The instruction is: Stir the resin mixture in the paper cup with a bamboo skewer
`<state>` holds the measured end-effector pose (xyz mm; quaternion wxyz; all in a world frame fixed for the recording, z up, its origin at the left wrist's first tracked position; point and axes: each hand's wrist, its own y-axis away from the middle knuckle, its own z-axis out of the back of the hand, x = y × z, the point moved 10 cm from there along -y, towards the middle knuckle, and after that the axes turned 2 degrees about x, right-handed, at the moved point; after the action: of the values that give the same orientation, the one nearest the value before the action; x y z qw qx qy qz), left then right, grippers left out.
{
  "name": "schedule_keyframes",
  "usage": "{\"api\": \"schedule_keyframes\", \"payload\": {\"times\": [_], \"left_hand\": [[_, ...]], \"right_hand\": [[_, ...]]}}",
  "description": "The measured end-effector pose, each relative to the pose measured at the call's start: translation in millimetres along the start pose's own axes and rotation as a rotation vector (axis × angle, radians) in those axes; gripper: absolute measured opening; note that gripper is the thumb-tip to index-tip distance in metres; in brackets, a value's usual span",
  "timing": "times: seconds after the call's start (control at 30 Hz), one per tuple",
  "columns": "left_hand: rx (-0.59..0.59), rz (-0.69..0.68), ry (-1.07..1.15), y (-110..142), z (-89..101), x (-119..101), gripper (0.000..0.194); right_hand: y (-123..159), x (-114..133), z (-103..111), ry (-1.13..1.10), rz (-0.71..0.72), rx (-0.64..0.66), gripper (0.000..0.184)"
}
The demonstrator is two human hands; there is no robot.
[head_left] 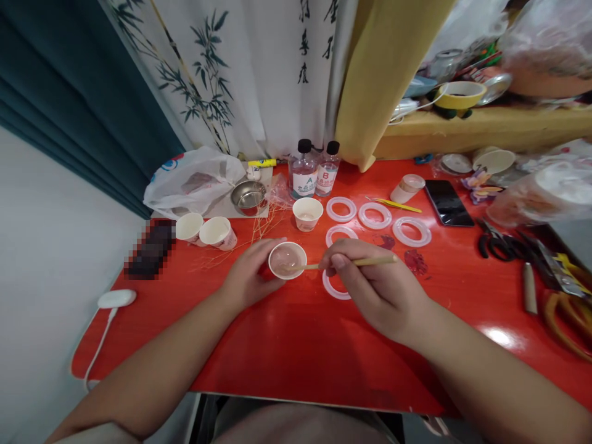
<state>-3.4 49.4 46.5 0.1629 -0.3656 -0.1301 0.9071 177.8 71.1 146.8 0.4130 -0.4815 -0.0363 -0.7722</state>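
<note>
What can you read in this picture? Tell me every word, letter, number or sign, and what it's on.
"A": label of the larger bottle; the smaller print is too blurred to read.
"B": label of the smaller bottle; the rest is too blurred to read.
White curtain: dark Chinese characters in two columns, not clear enough to quote surely.
Plastic bag: blue and red print, unreadable.
No numbers are legible.

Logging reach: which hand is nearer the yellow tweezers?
Right. The right hand is on the person's side of the yellow tweezers; the left hand, holding a paper cup, is farther left.
</note>
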Motion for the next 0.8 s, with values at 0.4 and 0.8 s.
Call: {"api": "schedule_keyframes", "payload": {"times": [0.4, 0.8], "left_hand": [[0.017, 0.037, 0.059, 0.4, -0.8, 0.1, 0.070], [0.046, 0.038, 0.051, -0.2, -3.9, -1.3, 0.063]], "right_hand": [[-2.3, -1.1, -3.3, -0.037, 0.014, 0.016, 0.025], [-1.1, 5.0, 3.3, 0.006, 0.041, -0.038, 0.023]]}}
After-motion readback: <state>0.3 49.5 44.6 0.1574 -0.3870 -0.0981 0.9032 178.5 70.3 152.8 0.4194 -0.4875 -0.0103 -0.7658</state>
